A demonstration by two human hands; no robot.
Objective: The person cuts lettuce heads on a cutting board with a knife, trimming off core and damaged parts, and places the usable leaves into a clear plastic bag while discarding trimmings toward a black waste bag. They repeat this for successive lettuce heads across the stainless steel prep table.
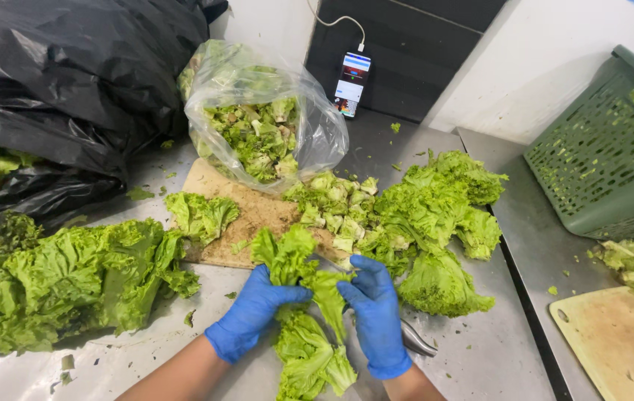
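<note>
1. Lettuce leaves, a frilly green bunch, sit between two blue-gloved hands at the bottom centre of the head view, just above the steel tabletop.
2. Head view, long axis: the bunch runs near to far, its lower end close to the person's body and its upper tips reaching toward the wooden cutting board.
3. Head view, left hand: it comes in from the left side of the bunch, its fingers curled round the middle of the leaves and gripping them.
4. Head view, right hand: it comes in from the right side, its fingertips pinching the upper part of the same bunch; both hands are equally near, touching the leaves.
5. Head view, beneath the right hand: a metal blade or tool shows partly on the tabletop; whether the hand touches it cannot be told.
6. Head view, surroundings: a pile of chopped lettuce lies on the far side of the board, a clear plastic bag of cut lettuce stands behind it, whole heads lie well to the left, and a green basket sits far right.
</note>
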